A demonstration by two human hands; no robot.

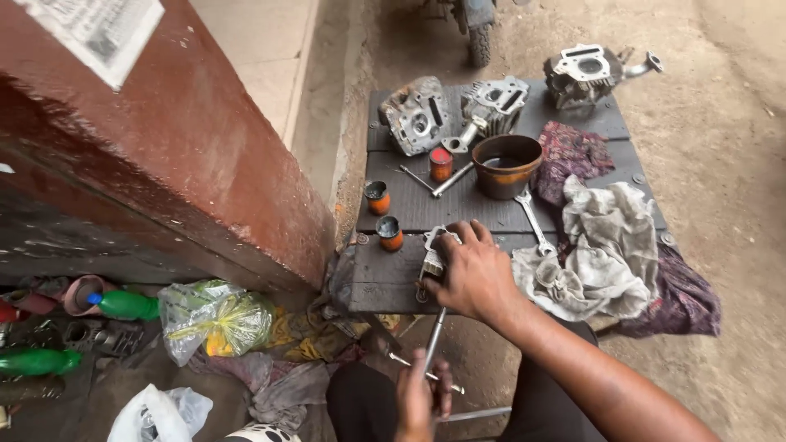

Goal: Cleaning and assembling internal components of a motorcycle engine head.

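My right hand [473, 277] presses down on a small metal engine part [434, 252] at the front edge of a low dark wooden bench [385, 282]. My left hand [422, 398] is below the bench, closed around the lower end of a long T-handle wrench [435, 337], and its shaft runs up to that part. Two small orange tins [390, 233] [377, 197] stand just left of the part.
On the bench lie three cylinder heads [417, 115] [495, 102] [585, 74], a brown bowl [506, 164], a third tin [440, 164], a spanner [534, 221] and rags [606, 245]. A red pillar [164, 139] stands to the left, with green bottles [127, 304] and plastic bags [213, 315] at its foot.
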